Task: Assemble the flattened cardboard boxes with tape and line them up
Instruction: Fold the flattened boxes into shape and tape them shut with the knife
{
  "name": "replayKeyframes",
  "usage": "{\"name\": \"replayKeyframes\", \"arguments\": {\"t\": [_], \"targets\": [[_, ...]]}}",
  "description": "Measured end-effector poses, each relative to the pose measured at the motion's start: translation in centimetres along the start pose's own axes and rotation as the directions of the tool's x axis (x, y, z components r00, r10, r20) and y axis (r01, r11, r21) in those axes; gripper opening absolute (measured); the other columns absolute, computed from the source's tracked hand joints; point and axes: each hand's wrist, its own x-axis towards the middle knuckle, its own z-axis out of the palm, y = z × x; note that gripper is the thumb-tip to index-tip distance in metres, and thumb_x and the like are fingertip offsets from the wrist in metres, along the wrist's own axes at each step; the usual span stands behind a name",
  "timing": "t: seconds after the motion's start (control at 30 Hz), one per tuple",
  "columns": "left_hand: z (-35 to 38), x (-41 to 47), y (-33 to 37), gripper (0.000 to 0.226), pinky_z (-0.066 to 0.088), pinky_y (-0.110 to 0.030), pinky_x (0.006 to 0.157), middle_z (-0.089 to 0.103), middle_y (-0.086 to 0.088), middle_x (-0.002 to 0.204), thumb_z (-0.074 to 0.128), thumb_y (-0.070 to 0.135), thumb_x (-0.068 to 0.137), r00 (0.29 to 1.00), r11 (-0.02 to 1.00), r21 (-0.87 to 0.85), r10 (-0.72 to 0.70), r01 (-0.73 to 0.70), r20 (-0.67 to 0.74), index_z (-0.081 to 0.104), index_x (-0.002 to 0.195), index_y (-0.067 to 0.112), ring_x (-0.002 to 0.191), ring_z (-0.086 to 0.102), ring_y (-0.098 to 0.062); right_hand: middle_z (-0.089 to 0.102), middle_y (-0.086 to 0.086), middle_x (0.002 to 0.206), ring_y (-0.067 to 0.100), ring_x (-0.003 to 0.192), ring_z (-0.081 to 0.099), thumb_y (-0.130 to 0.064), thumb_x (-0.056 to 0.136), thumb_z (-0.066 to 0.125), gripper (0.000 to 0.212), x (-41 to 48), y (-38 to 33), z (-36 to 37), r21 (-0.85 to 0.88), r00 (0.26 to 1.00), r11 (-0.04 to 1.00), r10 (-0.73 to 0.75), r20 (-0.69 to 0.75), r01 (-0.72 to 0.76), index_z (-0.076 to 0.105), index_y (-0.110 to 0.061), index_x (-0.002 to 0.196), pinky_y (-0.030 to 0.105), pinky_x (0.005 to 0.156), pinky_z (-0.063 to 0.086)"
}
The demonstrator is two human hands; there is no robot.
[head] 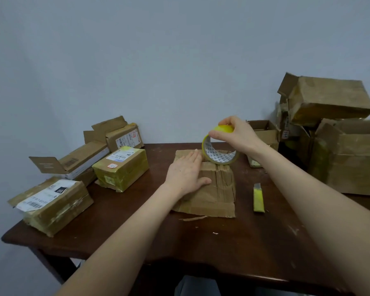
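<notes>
The cardboard box [214, 189] I am taping lies under my left hand [186, 176]. Its fingers [193, 160] are stretched straight and flat on the box, pressing the flaps down so the seam stays closed, I judge. Just past those fingertips the tape roll [219, 153] stands on edge and seems to rest on the box. My right hand [233, 133] grips the roll's top, fingers curled over the yellow rim, probably to draw tape along the seam. A yellow cutter [258, 198] lies on the worktop [201, 242] right of both hands, within reach for cutting. Taped boxes [121, 167] sit left of my left fingers. Open boxes [350, 157] pile up beyond my right.
</notes>
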Motion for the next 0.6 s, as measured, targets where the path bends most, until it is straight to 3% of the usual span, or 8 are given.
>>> {"name": "replayKeyframes", "arguments": {"t": [0.07,0.13,0.23,0.33,0.4,0.6], "targets": [[0.1,0.0,-0.3,0.085,0.019,-0.032,0.115,0.012,-0.001,0.16,0.049,0.059,0.089,1.0,1.0,-0.023,0.007,-0.007,0.012,0.013,0.152,0.016,0.146,0.014,-0.014,0.053,-0.011,0.095,-0.007,0.078,0.047,-0.038,0.081,0.074,0.039,-0.4,0.5,0.4,0.066,1.0,0.998,0.02,-0.019,-0.018,0.056,-0.024,0.113,0.007,0.066,0.041],[0.0,0.2,-0.6,0.09,0.023,-0.034,0.114,0.011,0.001,0.16,0.054,0.061,0.085,0.999,0.998,-0.054,-0.006,0.009,0.044,0.013,0.152,0.018,0.146,0.016,-0.014,0.056,-0.01,0.085,-0.002,0.072,0.052,-0.036,0.08,0.075,0.033,-0.9,1.3,0.6,0.181,0.997,0.982,0.063,-0.041,-0.055,0.059,-0.021,0.104,0.017,0.067,0.043],[-1.0,1.8,-1.1,0.112,0.025,-0.039,0.114,0.013,-0.001,0.16,0.066,0.068,0.07,0.993,0.997,-0.078,-0.014,0.023,0.117,0.011,0.152,0.016,0.145,0.019,-0.018,0.059,-0.011,0.073,0.005,0.068,0.055,-0.04,0.082,0.073,0.023,-1.1,2.2,0.1,0.175,0.996,0.981,0.083,-0.017,-0.079,0.06,-0.022,0.089,0.022,0.064,0.04],[-2.1,3.5,-1.3,0.121,0.014,-0.044,0.117,0.019,-0.001,0.157,0.072,0.069,0.061,0.984,0.997,-0.07,0.05,-0.039,0.174,0.011,0.152,0.016,0.145,0.016,-0.018,0.06,-0.014,0.073,0.0,0.067,0.056,-0.041,0.082,0.072,0.024,-0.8,2.2,-0.5,0.155,0.998,0.986,0.053,0.024,-0.056,0.062,-0.022,0.093,0.019,0.062,0.04],[-1.9,4.0,-1.4,0.115,0.013,-0.048,0.117,0.028,0.0,0.153,0.075,0.066,0.061,0.973,0.991,-0.129,0.053,-0.024,0.225,0.02,0.149,0.017,0.142,0.023,-0.018,0.061,-0.013,0.076,0.0,0.068,0.056,-0.04,0.083,0.071,0.025,-0.8,2.1,-0.4,0.159,0.998,0.986,0.053,0.024,-0.056,0.062,-0.02,0.096,0.016,0.061,0.04],[-1.5,3.4,-3.4,0.106,0.036,-0.037,0.107,0.046,-0.001,0.138,0.079,0.065,0.055,0.977,0.985,-0.167,0.08,-0.047,0.196,0.038,0.14,0.016,0.126,0.044,-0.02,0.065,-0.009,0.089,0.005,0.081,0.062,-0.037,0.082,0.072,0.038,-1.1,1.7,0.3,0.258,0.991,0.962,0.065,0.117,-0.094,0.06,-0.016,0.112,0.018,0.067,0.045]]}}
